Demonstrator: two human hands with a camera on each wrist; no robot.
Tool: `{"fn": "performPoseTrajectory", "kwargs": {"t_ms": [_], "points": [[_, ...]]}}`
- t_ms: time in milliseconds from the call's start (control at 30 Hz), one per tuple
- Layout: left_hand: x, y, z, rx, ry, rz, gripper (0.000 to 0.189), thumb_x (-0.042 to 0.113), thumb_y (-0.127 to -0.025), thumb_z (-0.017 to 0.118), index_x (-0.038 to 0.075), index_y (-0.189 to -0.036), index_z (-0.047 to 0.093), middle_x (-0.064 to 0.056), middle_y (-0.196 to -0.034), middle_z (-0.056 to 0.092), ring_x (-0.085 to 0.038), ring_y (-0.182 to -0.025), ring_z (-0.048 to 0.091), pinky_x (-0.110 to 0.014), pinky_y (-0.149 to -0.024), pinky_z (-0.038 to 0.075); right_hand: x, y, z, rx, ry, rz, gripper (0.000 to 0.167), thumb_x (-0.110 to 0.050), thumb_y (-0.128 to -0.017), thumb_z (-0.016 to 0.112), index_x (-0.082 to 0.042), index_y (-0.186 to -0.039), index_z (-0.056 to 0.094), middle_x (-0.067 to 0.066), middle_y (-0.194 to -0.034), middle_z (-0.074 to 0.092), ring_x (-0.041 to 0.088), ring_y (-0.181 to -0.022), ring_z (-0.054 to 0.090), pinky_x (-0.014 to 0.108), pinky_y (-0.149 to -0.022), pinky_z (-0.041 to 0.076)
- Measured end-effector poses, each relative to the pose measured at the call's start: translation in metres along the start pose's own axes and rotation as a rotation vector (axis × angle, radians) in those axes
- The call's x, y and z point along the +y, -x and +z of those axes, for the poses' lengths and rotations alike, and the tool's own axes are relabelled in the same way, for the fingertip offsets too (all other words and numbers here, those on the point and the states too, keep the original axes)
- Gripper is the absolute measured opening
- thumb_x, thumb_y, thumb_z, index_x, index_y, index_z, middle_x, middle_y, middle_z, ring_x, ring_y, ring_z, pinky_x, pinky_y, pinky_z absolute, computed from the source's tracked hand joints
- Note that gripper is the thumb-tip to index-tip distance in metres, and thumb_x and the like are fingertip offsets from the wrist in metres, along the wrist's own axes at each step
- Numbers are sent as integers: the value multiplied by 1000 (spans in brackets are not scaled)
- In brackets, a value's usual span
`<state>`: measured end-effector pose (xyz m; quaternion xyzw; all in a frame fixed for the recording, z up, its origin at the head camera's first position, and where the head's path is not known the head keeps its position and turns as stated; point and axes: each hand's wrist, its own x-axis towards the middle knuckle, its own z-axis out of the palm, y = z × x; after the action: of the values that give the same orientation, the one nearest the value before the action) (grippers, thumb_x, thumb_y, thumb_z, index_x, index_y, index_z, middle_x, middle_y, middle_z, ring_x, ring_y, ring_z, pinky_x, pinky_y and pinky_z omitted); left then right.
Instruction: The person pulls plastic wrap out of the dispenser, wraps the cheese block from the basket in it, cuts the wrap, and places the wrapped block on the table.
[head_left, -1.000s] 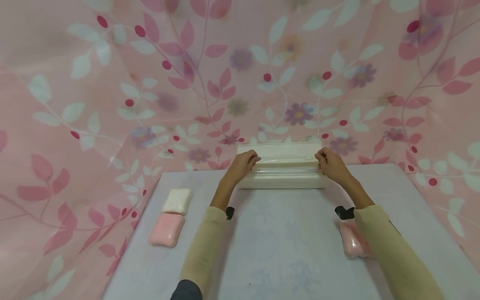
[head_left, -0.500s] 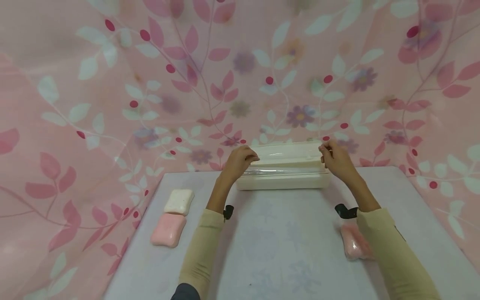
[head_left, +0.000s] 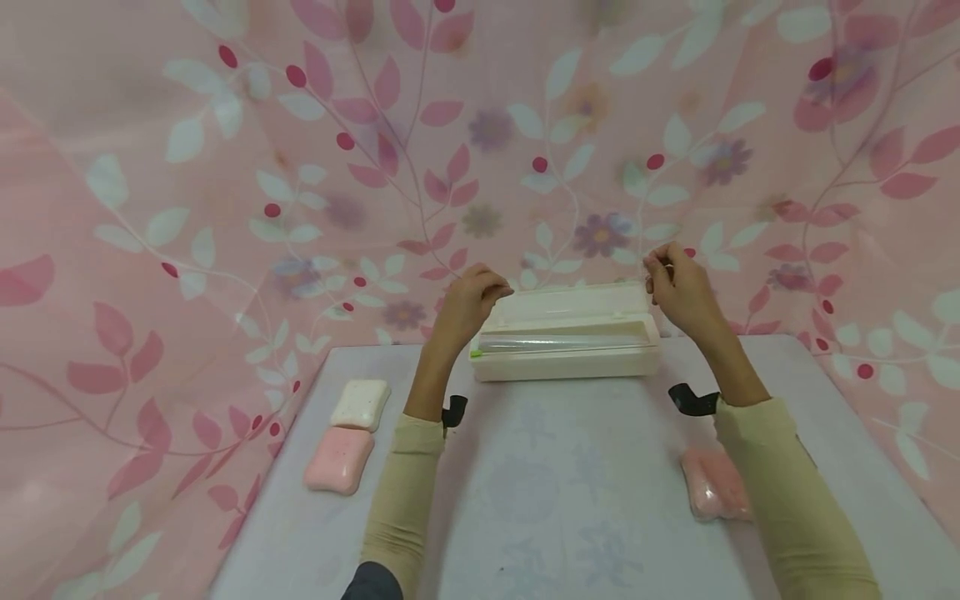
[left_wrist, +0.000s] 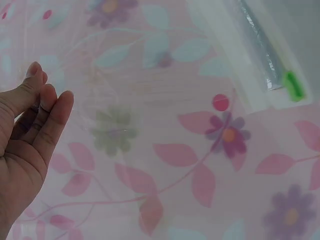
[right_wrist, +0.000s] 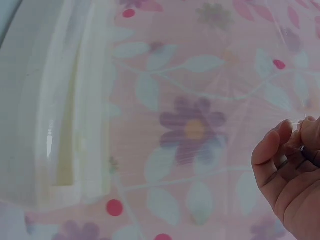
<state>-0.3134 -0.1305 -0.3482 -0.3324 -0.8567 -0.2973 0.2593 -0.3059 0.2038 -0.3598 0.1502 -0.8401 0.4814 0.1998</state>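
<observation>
At the table's far edge stands a white cling film dispenser box (head_left: 566,366) with its lid raised. Inside lies a shiny film roll (head_left: 562,342), and a green slider (left_wrist: 294,86) shows at the box's left end. My left hand (head_left: 468,308) is above the left end, thumb and fingertips pinching the film's edge. Above the right end, my right hand (head_left: 681,287) pinches the other corner. Between hands and box stretches clear cling film (right_wrist: 235,107), seen by faint creases running to the right fingers in the right wrist view. It hardly shows in the head view.
A white soap bar (head_left: 361,405) and a pink soap bar (head_left: 339,461) touch each other on the left of the table (head_left: 555,492). A pink wrapped soap (head_left: 711,483) lies on the right, partly under the sleeve. Floral sheeting (head_left: 480,167) hangs close behind the box.
Both hands have risen and moved away from the box, drawing cling film up from it. The box has tilted slightly, and its green slider has come into sight.
</observation>
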Motion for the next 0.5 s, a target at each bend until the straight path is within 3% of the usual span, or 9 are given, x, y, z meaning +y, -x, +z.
{"fn": "performPoseTrajectory", "kwargs": {"t_ms": [333,500], "points": [[19,-18,-28,86,20,46,10,6,-88,71,-2,-94,73,-9,-92,63,-18,-77,61,-23,-72,50,-38,-13,-19,14,0,-28,33,-33,-105,44,-2,-113,50,17,-81,57,18,-63,57,21,-52,45],[27,-30,-41,143,28,73,11,5,-87,72,-4,-93,72,-11,-89,63,-19,-73,59,-25,-70,50,-56,-22,-30,19,-1,-36,32,-34,-105,44,-3,-114,49,15,-86,56,23,-67,57,21,-58,46]]}}
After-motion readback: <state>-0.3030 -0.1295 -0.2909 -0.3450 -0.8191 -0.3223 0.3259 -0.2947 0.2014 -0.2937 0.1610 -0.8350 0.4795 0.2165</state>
